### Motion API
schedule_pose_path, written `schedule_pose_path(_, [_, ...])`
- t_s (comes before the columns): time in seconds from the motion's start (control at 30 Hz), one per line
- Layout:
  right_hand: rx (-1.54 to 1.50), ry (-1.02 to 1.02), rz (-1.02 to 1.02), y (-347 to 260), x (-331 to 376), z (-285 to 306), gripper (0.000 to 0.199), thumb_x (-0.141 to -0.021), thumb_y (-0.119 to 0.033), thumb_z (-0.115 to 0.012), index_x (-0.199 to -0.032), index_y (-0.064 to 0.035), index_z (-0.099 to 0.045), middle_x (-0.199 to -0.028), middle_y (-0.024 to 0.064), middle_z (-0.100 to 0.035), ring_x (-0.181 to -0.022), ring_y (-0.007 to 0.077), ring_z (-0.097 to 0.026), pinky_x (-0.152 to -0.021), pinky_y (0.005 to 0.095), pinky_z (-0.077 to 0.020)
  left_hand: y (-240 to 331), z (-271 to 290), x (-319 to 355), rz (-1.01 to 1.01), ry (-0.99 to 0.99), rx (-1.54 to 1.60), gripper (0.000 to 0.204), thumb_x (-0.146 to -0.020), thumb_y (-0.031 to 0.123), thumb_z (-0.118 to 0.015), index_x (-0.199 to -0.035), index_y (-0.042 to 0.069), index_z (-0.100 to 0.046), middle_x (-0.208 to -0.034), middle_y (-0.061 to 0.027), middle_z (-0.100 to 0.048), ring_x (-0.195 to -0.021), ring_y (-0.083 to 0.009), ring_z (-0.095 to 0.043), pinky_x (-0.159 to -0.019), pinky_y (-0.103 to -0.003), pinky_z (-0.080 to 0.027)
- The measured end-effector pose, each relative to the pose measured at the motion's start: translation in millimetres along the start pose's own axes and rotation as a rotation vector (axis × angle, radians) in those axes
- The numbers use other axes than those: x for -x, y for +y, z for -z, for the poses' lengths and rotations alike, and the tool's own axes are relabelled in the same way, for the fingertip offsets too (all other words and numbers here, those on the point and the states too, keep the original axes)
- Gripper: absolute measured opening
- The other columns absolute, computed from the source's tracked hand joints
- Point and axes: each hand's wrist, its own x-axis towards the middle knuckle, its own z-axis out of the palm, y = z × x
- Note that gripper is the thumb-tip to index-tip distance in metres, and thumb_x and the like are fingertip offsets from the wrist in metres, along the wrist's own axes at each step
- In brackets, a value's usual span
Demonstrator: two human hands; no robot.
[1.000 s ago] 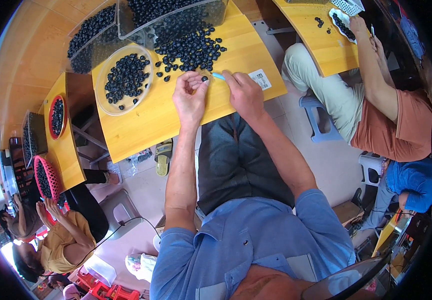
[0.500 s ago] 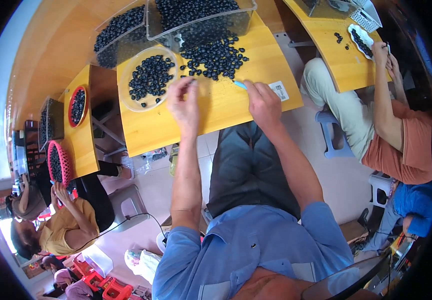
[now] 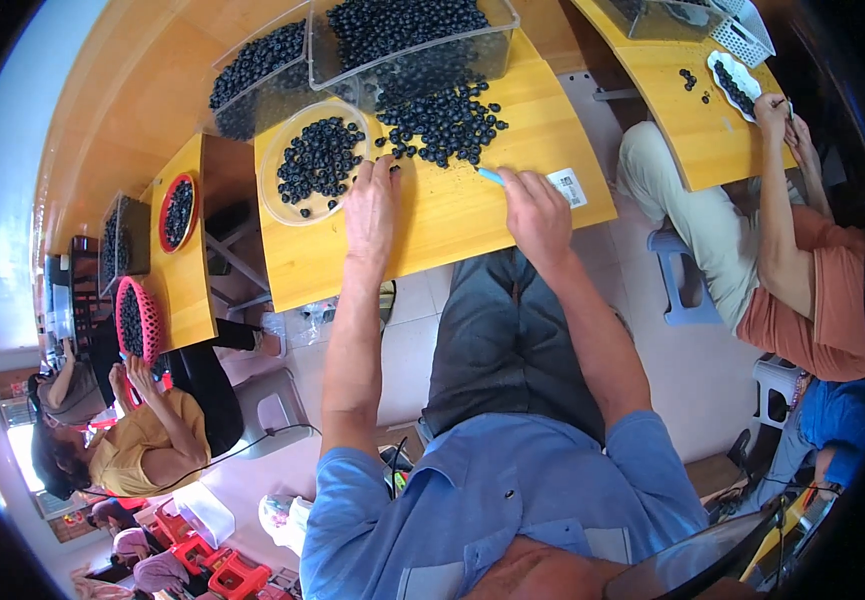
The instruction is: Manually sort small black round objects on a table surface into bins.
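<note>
Loose dark berries [image 3: 442, 115] lie on the yellow table [image 3: 472, 215]. Left hand [image 3: 372, 205] rests open just beside them; right hand [image 3: 537, 215] grips a light-blue tool [image 3: 490, 177] near them.

Blueberries [image 3: 442, 120]: dark, round, loose pile on table, upper centre of frame. Light-blue tool [image 3: 489, 176]: slim, tilted, just below the pile's right edge.

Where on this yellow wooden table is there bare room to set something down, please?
Free: the near strip between left hand and right hand, and the front-left corner below the round clear dish. Crowded: the far side, with loose dark berries and clear bins.
</note>
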Motion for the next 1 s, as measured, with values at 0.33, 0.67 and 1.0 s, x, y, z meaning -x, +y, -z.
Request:
schedule_pose_path(0.33, [-0.029,0.007,-0.006,2,2,0,0.03,-0.085,0.0,-0.067,-0.114,-0.0044,-0.071,-0.088,0.0076,-0.063,-0.084,0.0278,-0.066,-0.072,0.0419,-0.0555,-8,-22,5,0.095,0.017,0.05,0.018,-0.092,0.01,-0.074,-0.107,0.0,-0.074,-0.102,-0.0201,-0.07,-0.088,-0.0375,-0.072,-0.076,-0.045,-0.057])
schedule_pose_path(0.67, [-0.026,0.014,-0.001,1,0,3,0.029,-0.084,-0.002,-0.067,-0.113,-0.0043,-0.071,-0.087,0.0079,-0.063,-0.084,0.0275,-0.067,-0.072,0.0407,-0.056,24,-28,25,0.449,-0.088,0.799,0.022,-0.089,0.001,-0.08,-0.11,-0.002,-0.074,-0.094,-0.0016,-0.07,-0.081,-0.0077,-0.063,-0.075,-0.024,-0.052])
schedule_pose_path(1.0, [-0.023,0.028,0.045,0,-1,0,0.03,-0.083,-0.001,-0.068,-0.112,-0.0034,-0.071,-0.086,0.0083,-0.063,-0.083,0.0266,-0.067,-0.072,0.0387,-0.056,49,-54,40,0.387,0.027,1.014,0.017,-0.088,-0.003,-0.08,-0.103,0.0,-0.073,-0.095,0.001,-0.063,-0.078,-0.0048,-0.057,-0.071,-0.02,-0.049])
